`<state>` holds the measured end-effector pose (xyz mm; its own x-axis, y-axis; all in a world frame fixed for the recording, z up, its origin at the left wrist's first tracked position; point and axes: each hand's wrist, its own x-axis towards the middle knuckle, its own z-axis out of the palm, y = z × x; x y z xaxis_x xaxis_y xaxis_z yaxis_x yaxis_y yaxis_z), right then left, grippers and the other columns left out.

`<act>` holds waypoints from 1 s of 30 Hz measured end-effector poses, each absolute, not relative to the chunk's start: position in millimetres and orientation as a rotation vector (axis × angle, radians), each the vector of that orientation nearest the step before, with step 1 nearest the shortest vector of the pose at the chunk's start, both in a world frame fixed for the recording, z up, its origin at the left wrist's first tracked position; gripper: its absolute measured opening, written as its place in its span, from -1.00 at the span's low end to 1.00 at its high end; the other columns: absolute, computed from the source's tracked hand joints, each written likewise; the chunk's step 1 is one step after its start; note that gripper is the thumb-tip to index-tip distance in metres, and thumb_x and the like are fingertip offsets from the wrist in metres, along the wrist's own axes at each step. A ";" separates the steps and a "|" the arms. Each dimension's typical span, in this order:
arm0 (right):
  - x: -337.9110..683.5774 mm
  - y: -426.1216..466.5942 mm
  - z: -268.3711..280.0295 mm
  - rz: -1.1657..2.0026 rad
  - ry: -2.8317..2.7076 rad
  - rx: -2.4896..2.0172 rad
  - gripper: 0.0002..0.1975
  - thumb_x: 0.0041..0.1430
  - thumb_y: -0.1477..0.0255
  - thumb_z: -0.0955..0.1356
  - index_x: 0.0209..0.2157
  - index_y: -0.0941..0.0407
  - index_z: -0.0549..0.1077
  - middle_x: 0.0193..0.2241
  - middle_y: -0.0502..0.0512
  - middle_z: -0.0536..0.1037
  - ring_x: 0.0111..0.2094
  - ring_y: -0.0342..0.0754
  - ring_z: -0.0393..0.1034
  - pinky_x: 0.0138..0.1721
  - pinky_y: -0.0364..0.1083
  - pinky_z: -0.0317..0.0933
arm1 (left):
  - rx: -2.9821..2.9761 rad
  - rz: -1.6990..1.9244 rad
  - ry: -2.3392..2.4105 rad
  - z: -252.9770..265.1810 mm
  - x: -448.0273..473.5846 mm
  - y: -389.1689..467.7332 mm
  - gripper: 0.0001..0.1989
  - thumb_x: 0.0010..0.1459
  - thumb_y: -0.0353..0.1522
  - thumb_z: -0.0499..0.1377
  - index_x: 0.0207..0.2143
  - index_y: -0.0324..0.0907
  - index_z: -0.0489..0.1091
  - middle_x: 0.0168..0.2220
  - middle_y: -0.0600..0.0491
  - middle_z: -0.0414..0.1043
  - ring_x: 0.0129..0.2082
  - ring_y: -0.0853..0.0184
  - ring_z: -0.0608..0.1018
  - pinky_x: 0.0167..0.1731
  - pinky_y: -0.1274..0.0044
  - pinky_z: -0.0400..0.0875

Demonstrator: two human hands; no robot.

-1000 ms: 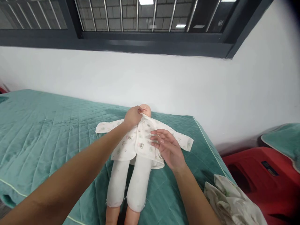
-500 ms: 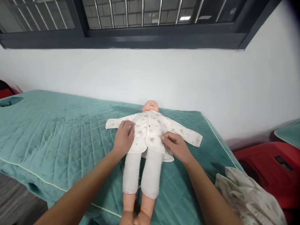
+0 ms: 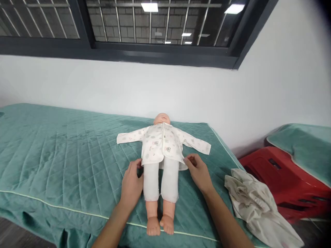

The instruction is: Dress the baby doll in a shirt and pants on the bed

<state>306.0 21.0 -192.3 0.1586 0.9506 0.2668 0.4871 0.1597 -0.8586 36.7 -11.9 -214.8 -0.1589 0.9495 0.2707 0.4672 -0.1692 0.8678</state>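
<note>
A baby doll (image 3: 162,119) lies on its back, head toward the wall and bare feet toward me. It wears a white printed baby shirt (image 3: 155,144), closed down the front with sleeves spread out, and white leggings (image 3: 150,182). My left hand (image 3: 131,184) is beside the shirt's lower left corner. Its fingertips touch the hem edge, while the thumb stands apart by the doll's leg. At the lower right corner, my right hand (image 3: 199,172) pinches the hem between thumb and forefinger.
Under the doll is a green quilted bed cover (image 3: 77,165). A crumpled pale cloth (image 3: 258,203) lies at the bed's right edge. Beyond it stands a red plastic piece (image 3: 289,179) with another green cover (image 3: 305,148). The white wall (image 3: 129,86) and barred window (image 3: 155,27) rise behind.
Both hands have moved down from the shirt's sides to its lower hem corners. The shirt front lies smoother. The view has shifted, showing more of the right side.
</note>
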 end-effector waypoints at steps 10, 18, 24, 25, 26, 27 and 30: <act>293.7 -8.4 -194.5 0.456 -1.661 -1.564 -0.71 0.18 0.30 0.31 -0.07 0.06 0.37 -0.29 0.04 0.47 -0.32 -0.03 0.34 -0.24 -0.04 0.23 | 1.508 1.330 1.665 -205.1 36.3 -4.8 -0.83 0.17 -0.27 0.10 -0.21 -0.11 0.36 -0.24 0.05 0.50 -0.26 0.26 0.52 -0.20 0.43 0.38; 296.9 -15.2 -197.1 0.413 -1.582 -1.540 -0.86 0.19 0.34 0.28 -0.27 0.10 0.40 -0.46 0.00 0.43 -0.43 -0.05 0.29 -0.34 -0.07 0.19 | 1.499 1.379 1.726 -205.3 34.5 -11.9 -0.92 0.11 -0.37 0.09 -0.32 -0.13 0.36 -0.38 0.10 0.42 -0.37 0.30 0.46 -0.30 0.45 0.36; 303.2 -18.1 -194.1 0.610 -1.306 -1.403 -0.80 0.10 0.33 0.36 -0.21 0.08 0.45 -0.22 0.10 0.52 -0.15 0.04 0.39 -0.07 0.03 0.26 | 1.259 1.644 1.517 -205.3 24.9 -4.2 -0.77 0.07 -0.40 0.13 -0.18 -0.14 0.43 -0.04 -0.04 0.40 0.00 0.23 0.45 0.08 0.36 0.32; 305.6 -14.8 -193.7 0.717 -1.183 -1.345 -0.75 0.06 0.34 0.39 -0.18 0.07 0.46 -0.14 0.11 0.53 -0.05 0.05 0.38 0.03 0.05 0.23 | 1.154 1.618 1.435 -203.8 23.9 0.3 -0.74 0.09 -0.37 0.15 -0.12 -0.14 0.43 0.00 -0.05 0.41 0.03 0.23 0.45 0.12 0.35 0.29; 308.0 -10.0 -193.2 0.839 -1.052 -1.278 -0.71 0.02 0.35 0.42 -0.17 0.07 0.47 -0.09 0.10 0.53 0.01 0.05 0.37 0.11 0.06 0.19 | 1.043 1.587 1.337 -201.7 23.6 6.2 -0.71 0.10 -0.35 0.18 -0.08 -0.14 0.42 0.02 -0.05 0.42 0.05 0.23 0.46 0.14 0.35 0.28; 310.0 -3.7 -192.7 0.959 -0.932 -1.207 -0.70 -0.01 0.36 0.43 -0.17 0.07 0.48 -0.07 0.10 0.54 0.04 0.05 0.37 0.16 0.06 0.16 | 0.936 1.553 1.221 -199.2 24.2 13.7 -0.68 0.10 -0.33 0.21 -0.06 -0.15 0.42 0.04 -0.06 0.44 0.06 0.22 0.47 0.15 0.34 0.28; 311.3 23.5 -189.2 1.182 -0.752 -1.016 -0.82 -0.02 0.38 0.42 -0.30 0.07 0.51 -0.19 0.12 0.60 -0.04 0.03 0.46 0.14 0.04 0.24 | 0.697 1.404 0.859 -191.2 30.9 43.1 -0.66 0.12 -0.29 0.23 -0.07 -0.24 0.43 0.00 -0.12 0.50 0.02 0.17 0.53 0.08 0.34 0.38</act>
